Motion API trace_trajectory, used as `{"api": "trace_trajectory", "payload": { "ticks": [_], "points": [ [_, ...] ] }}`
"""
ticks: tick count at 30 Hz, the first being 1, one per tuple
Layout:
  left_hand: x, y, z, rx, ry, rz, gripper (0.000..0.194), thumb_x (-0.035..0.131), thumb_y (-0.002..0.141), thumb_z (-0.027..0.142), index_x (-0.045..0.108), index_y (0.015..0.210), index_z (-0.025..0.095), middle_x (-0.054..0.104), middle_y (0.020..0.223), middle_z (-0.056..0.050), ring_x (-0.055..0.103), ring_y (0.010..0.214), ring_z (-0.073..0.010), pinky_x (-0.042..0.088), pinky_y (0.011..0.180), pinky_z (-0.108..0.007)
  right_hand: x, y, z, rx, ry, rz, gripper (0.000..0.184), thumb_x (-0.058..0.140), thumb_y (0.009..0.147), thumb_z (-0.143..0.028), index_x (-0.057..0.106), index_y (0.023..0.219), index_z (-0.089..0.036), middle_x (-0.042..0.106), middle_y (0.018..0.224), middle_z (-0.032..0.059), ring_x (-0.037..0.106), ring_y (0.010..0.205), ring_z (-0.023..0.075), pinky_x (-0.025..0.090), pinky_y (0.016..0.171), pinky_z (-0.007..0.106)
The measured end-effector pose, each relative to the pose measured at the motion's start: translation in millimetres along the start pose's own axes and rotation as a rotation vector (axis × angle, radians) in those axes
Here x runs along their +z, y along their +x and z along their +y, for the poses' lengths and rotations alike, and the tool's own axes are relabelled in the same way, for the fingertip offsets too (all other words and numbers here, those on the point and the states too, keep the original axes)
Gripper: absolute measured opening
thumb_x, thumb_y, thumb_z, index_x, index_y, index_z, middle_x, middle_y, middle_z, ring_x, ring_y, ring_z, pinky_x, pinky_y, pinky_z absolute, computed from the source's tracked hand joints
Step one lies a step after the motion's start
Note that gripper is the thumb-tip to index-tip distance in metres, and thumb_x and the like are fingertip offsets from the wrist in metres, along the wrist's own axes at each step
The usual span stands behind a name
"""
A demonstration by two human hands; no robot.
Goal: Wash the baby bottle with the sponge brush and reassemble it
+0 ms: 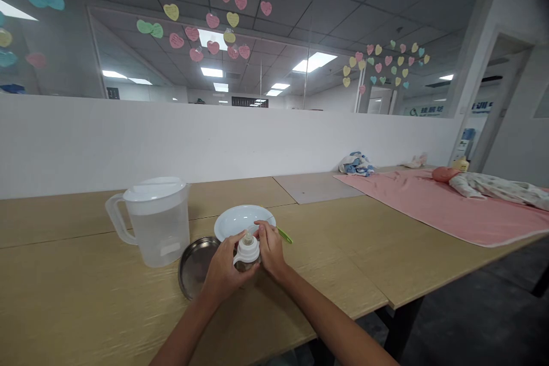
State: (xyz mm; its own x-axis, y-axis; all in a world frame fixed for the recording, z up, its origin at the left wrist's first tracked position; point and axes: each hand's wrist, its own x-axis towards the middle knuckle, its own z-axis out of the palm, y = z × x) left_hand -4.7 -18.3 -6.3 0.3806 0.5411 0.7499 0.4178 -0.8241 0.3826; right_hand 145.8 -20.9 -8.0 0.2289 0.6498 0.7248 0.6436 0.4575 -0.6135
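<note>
Low over the table's front part, a small baby bottle (247, 250) with a white collar and a pale nipple on top is held upright between both hands. My left hand (223, 267) wraps it from the left, thumb along its near side. From the right, my right hand (271, 249) closes against the bottle's upper part, its fingers partly hidden behind. Just beyond them lies a white bowl (240, 214), with a green handle (284, 235) showing at its right. A round metal dish (197, 269) sits to the left, partly covered by my left hand.
A lidded plastic pitcher (158, 226) stands left of the dish on the wooden table (317, 263). To the right lies a pink cloth (412, 200) with a doll in patterned clothing (497, 186) on it. A crumpled blue and white cloth (357, 164) rests by the wall.
</note>
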Motion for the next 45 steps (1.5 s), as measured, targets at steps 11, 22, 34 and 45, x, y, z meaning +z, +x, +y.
{"api": "trace_trajectory", "payload": {
  "ticks": [11,22,34,45],
  "points": [
    [-0.1,0,-1,0.046,0.043,-0.007,0.067,0.063,0.07,0.036,0.034,0.128,0.019,0.056,0.12,-0.012,0.057,0.104,-0.024,0.049,0.085,-0.039,1,-1,3,-0.045,-0.02,-0.103,0.047,0.018,0.093,-0.028,0.063,0.081,-0.02,0.068,0.068,0.0005,0.061,0.072,0.0147,0.03,0.095,0.037],
    [-2.9,3,2,0.007,0.04,-0.042,0.067,0.063,0.07,0.036,0.035,0.129,0.02,0.056,0.122,-0.011,0.057,0.106,-0.0242,0.048,0.087,-0.039,2,0,1,-0.061,-0.035,-0.074,0.051,0.022,0.094,-0.032,0.067,0.071,-0.02,0.068,0.069,0.0038,0.06,0.071,0.0164,0.032,0.095,0.036],
    [-1.5,2,0,0.029,0.039,-0.043,0.058,0.062,0.069,0.031,0.042,0.122,0.019,0.058,0.115,-0.011,0.056,0.105,-0.0248,0.047,0.088,-0.04,-13,-3,-14,-0.267,0.087,-0.062,0.036,0.032,0.088,-0.039,0.061,0.08,-0.02,0.063,0.074,0.0027,0.056,0.072,0.0165,0.035,0.089,0.038],
    [-4.0,2,5,-0.044,-0.029,-0.068,0.063,0.056,0.068,0.022,0.038,0.128,0.019,0.056,0.116,-0.01,0.056,0.104,-0.0236,0.045,0.089,-0.039,-12,-3,-16,-0.334,0.104,-0.184,0.045,0.043,0.078,-0.058,0.055,0.092,-0.017,0.059,0.086,0.007,0.051,0.082,0.0219,0.037,0.08,0.038]
  ]
}}
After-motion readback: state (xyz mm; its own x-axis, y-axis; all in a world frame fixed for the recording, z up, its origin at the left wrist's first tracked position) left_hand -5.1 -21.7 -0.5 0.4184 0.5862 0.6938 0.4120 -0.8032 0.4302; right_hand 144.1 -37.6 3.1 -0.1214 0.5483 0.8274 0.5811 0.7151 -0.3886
